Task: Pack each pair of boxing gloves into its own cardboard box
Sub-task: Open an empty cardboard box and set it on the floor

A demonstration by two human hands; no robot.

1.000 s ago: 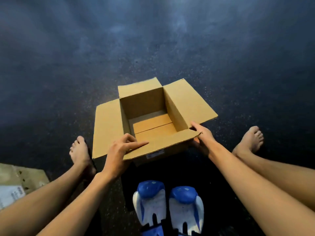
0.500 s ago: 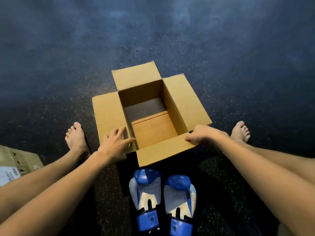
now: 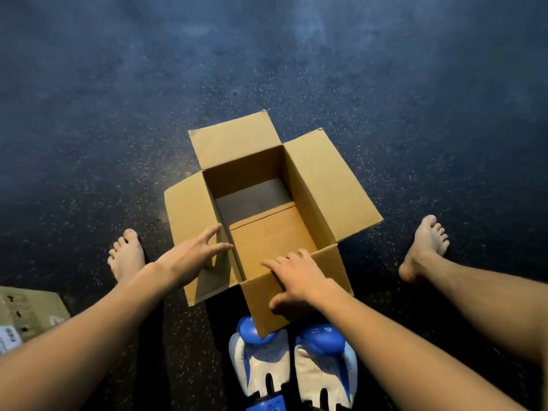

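An open cardboard box stands on the dark floor between my legs, all its flaps folded outward and nothing inside. My left hand lies with spread fingers on the left flap. My right hand presses flat on the near flap, fingers toward the box opening, thumb on the flap's outer face. A pair of blue and white boxing gloves lies side by side just in front of the box, at the bottom of the view. The near flap's corner overlaps the left glove's tip.
My bare feet rest on the floor at the left and right of the box. Another flattened piece of cardboard with a white label lies at the left edge. The speckled dark floor stretches beyond.
My right hand moved from the box's right corner onto the near flap, pushing it down. My left hand slid further onto the left flap. The view tilted, so the box sits lower.
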